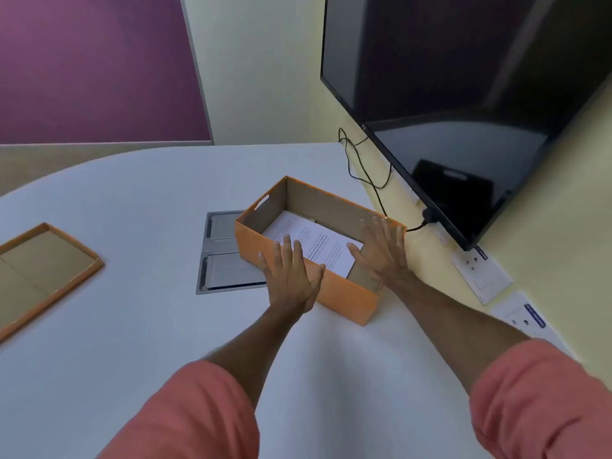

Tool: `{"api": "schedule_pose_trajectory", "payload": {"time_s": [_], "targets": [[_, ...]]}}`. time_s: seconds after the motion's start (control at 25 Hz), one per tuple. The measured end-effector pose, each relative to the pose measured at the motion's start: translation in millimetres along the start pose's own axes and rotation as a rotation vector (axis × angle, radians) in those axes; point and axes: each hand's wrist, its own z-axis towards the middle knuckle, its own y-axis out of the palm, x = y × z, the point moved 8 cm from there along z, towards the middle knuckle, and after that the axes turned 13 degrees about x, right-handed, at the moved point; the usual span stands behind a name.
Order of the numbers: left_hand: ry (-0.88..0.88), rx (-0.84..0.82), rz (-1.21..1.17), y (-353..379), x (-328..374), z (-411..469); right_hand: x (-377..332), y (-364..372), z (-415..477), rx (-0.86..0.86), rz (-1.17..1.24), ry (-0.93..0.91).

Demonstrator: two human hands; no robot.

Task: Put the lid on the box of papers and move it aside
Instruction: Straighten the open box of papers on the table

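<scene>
Nothing of the job is finished yet, as I judge it. The orange box stands open on the white bench, partly over a grey hatch set into the top, with the printed papers lying flat inside. Its lid lies upside down well apart, off to my left near the bench edge.

My left hand is spread flat over the near rim, fingers splayed and gripping nothing. My right hand reaches over the right end, palm down and released too; whether it touches the cardboard I cannot tell. Left to do: fetch the lid, turn it over, seat it, then shift the box aside.

The sheets carry lines of black text, too blurred to read. A small mark on the lower frame of the wall screen might be a logo, illegible here.
</scene>
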Motion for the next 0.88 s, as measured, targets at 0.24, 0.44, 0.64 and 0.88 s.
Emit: {"api": "schedule_pose_trajectory", "payload": {"time_s": [0.24,0.44,0.64,0.88], "targets": [[-0.296,-0.099,-0.036,40.2,6.5,13.9,21.9,38.5,41.3,-0.071,-0.04,-0.008],[-0.42,-0.152,-0.113,67.4,7.3,18.5,35.3,67.6,67.3,-0.127,-0.078,-0.006],[-0.446,-0.109,-0.198,76.5,6.6,19.3,41.6,87.6,80.1,-0.214,-0.064,0.039],[-0.388,-0.108,-0.228,75.8,-15.9,27.3,33.1,76.9,65.0,-0.105,-0.11,0.026]]}}
